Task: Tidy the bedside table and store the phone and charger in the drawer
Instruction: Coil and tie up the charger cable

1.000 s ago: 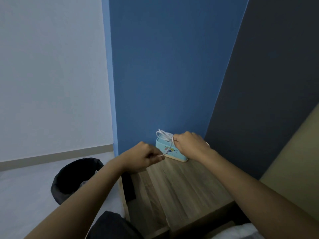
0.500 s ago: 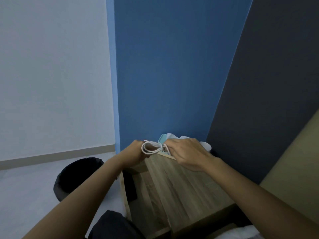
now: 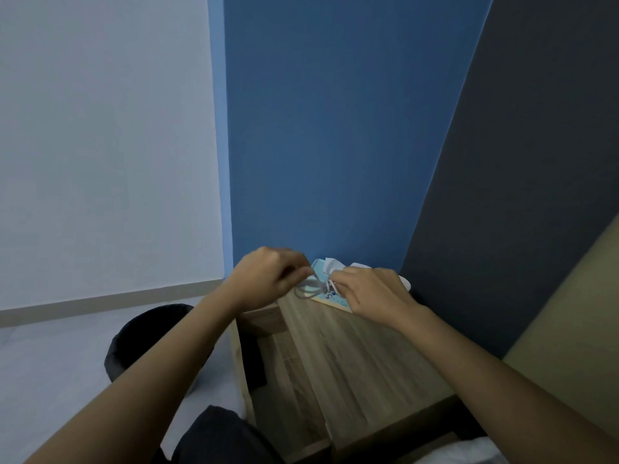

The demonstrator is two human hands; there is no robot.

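Charger cable (image 3: 310, 287) — thin, white, gathered in loose loops — sits above the far left corner of the wood-grain tabletop (image 3: 361, 356). Left hand (image 3: 268, 279) and right hand (image 3: 371, 293) fingers pinch it, just beside a light-blue printed tissue box (image 3: 326, 289) — blurred.
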